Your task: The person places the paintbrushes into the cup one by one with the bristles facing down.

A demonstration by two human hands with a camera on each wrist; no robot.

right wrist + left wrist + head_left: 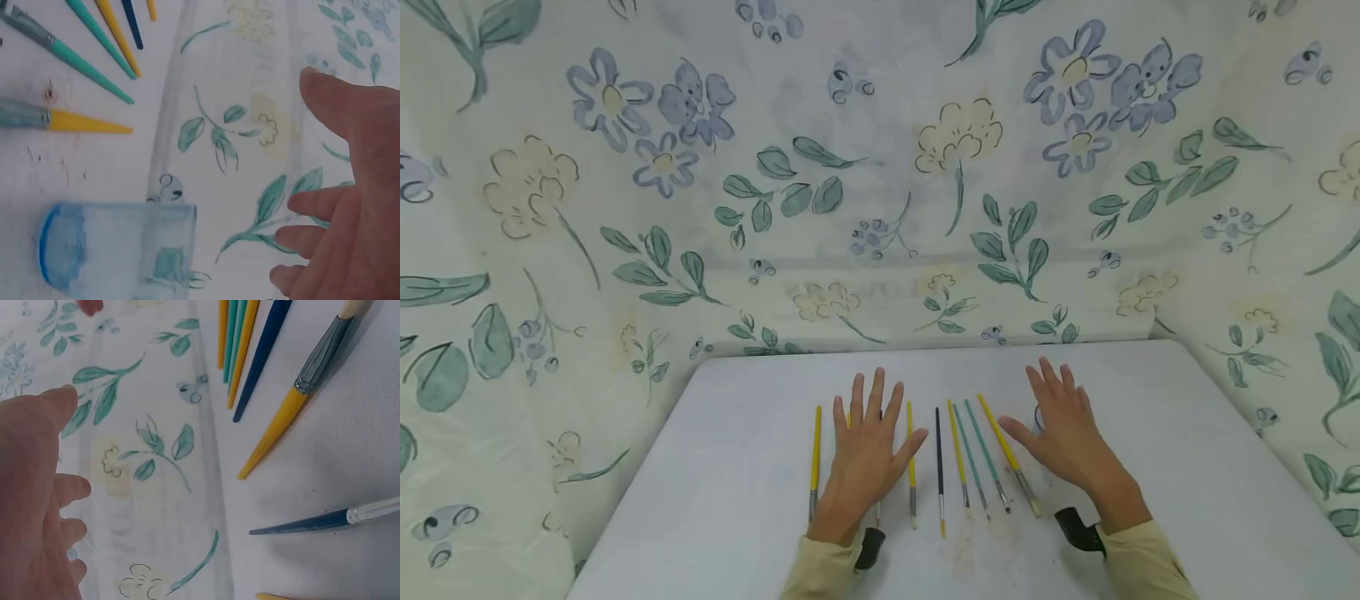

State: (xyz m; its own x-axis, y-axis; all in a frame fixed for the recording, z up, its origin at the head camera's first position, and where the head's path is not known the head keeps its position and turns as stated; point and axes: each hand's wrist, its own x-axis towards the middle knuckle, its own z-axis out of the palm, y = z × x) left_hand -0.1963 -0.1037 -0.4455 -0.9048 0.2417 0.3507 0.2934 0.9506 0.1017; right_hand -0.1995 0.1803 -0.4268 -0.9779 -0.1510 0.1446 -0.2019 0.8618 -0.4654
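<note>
Several paintbrushes lie side by side on the white table. My left hand (868, 458), fingers spread, hovers over the left part of the row and partly hides a blue-handled brush (306, 522). Left of it lies a yellow brush (816, 458); to its right are another yellow brush (912, 467) and a dark blue brush (939, 458). My right hand (1067, 437) is spread in the air near the thick yellow brush (1011, 458) at the row's right end. A clear bluish cup (119, 250) stands below it, mostly hidden in the head view. Both hands hold nothing.
Two teal brushes (988, 454) and a thin yellow brush (958, 450) lie toward the row's right side. Faint paint stains mark the white table (700, 500). A floral-patterned sheet (880, 208) hangs behind and beside the table. Black straps (1078, 531) show at both wrists.
</note>
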